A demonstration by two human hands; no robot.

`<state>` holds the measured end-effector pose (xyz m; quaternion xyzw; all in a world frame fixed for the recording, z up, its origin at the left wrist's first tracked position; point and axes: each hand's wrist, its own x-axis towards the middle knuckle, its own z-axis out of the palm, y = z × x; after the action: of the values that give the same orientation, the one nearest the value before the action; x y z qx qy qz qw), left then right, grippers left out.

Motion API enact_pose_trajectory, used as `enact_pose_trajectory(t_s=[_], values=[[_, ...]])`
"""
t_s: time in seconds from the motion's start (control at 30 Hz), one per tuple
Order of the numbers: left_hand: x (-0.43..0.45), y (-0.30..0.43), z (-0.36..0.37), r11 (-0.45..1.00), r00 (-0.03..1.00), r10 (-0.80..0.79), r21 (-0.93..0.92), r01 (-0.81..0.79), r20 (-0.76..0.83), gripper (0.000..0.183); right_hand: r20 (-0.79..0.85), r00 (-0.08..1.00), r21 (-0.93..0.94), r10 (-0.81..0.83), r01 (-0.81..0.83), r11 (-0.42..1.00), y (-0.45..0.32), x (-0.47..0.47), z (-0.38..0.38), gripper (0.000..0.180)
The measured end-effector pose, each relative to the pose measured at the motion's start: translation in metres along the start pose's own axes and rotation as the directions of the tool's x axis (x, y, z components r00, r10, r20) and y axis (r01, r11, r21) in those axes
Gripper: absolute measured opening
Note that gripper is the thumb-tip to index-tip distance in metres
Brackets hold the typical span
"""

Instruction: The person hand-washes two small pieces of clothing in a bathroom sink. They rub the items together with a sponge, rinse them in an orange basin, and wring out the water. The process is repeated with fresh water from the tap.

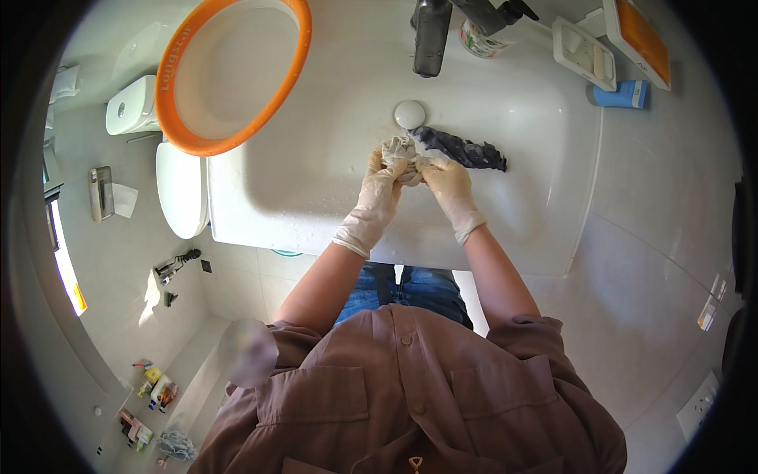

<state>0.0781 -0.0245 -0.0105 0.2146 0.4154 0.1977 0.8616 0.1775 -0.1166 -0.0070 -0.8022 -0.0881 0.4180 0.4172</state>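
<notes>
Both of my hands wear pale rubber gloves over a white washbasin (331, 201). My left hand (382, 183) grips one side of a bunched, wet, whitish cloth (398, 149). On the cloth's other side, my right hand (447, 181) pinches it between thumb and fingers. Part of the cloth is hidden inside the gloves. Just beyond my right hand, a twisted dark cloth (465, 149) lies wet on the basin floor. Its upper end lies close to the round white drain stopper (410, 114).
A dark faucet (429, 41) overhangs the basin beyond the stopper. An orange-rimmed basin (299, 59) rests at the upper left. A pump bottle (482, 40), a soap box (585, 54) and a blue tube (622, 95) stand along the right back. Left is a toilet (182, 189).
</notes>
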Motion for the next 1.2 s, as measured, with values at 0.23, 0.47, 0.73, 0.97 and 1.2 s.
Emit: enact_pose_trajectory(t_s=[0.23,0.47,0.73,0.97,1.2], values=[[0.006,0.006,-0.030,0.535,0.906,0.416,0.826,-0.177,-0.075,0.036,0.019,0.996,0.205,-0.089,0.083,0.975,0.011,0.009,-0.007,0.022],[0.006,0.011,-0.014,0.380,0.958,0.173,0.882,-0.280,0.230,0.018,-0.005,0.956,0.094,-0.294,0.294,0.951,0.000,-0.004,-0.008,0.025],[0.005,0.015,-0.030,0.885,0.967,-0.166,0.462,0.060,0.191,0.010,-0.099,0.978,0.281,-0.183,0.204,0.938,0.009,-0.004,-0.013,0.032],[0.007,0.042,-0.056,0.997,0.997,-0.074,-0.005,0.074,-0.034,0.024,-0.005,0.972,0.834,0.235,-0.126,0.537,0.004,0.009,-0.058,0.041],[0.022,-0.006,-0.024,0.898,0.882,-0.429,0.012,0.439,-0.194,0.045,0.285,0.948,0.751,0.144,-0.314,0.582,0.030,0.029,0.005,0.052]])
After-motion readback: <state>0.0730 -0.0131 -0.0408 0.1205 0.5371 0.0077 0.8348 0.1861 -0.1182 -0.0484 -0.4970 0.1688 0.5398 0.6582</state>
